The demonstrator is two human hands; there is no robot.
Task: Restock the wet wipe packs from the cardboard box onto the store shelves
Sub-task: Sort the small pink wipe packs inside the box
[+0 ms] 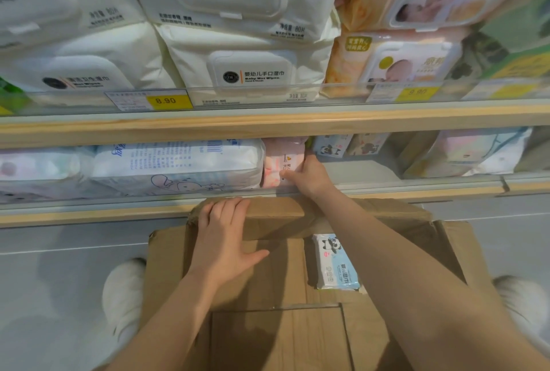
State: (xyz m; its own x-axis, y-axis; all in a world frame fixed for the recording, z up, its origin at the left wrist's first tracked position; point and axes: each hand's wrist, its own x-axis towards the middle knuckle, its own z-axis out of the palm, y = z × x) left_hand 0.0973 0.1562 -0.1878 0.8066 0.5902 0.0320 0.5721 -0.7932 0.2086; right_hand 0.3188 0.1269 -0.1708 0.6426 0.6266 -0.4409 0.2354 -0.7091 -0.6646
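One panda wipe pack [336,262] lies in the cardboard box [276,281]. Right hand [309,175], at 12 o'clock, holds one pink pack [282,162] on the shelf [416,189]. Left hand [226,239], fingers straight, presses one flap [276,216].

We are in a shop, shelves [268,120] stacked with wet wipe packs [250,73]; yellow price tags [166,100] along shelf edges

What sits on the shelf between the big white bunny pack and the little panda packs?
In the head view, a pink wipe pack gripped by the right hand, then bare shelf.
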